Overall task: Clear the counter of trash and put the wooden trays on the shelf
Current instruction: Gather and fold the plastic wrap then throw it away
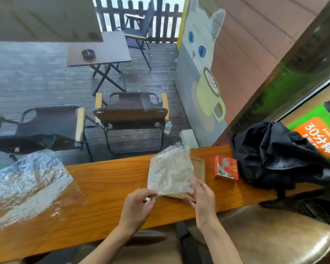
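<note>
Left hand (136,203): fingers pinching near-left corner of crumpled plastic wrap (171,171).
Right hand (203,195): fingers gripping wrap's near-right edge, right on it.
Wrap vs. hands: rises up and away, long axis running away; both equally near.
Wooden tray (199,166): beneath wrap, on table (107,183), mostly hidden.
More trash: 2nd plastic sheet (27,183) well left; red box (226,168) just right of tray.
Beyond: black bag (274,155), then deck chairs (131,113).
</note>
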